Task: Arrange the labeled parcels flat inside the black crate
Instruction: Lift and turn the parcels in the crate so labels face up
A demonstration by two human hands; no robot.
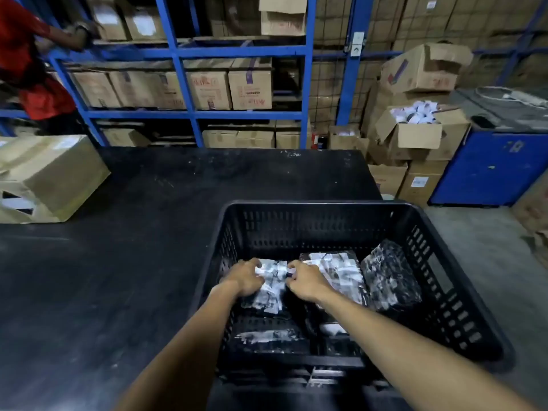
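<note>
A black slotted plastic crate [320, 207] stands at the right edge of a black table, with several black-wrapped parcels bearing white labels inside. My left hand [244, 277] and my right hand [305, 281] both grip one labeled parcel [272, 287] in the crate's left half, one hand on each side of it. Beside it to the right lies a second parcel [341, 271], flat. A third parcel [390, 274] leans tilted against the crate's right wall. More parcels [271, 339] lie near the front wall, partly hidden by my forearms.
The black table [133, 232] stretches left of the crate. A large cardboard box [50, 176] sits at its left edge. Blue shelving [184, 81] with cartons stands behind. A person in red [26, 63] is at far left. Open cartons [415, 134] and a blue cabinet [492, 167] stand at right.
</note>
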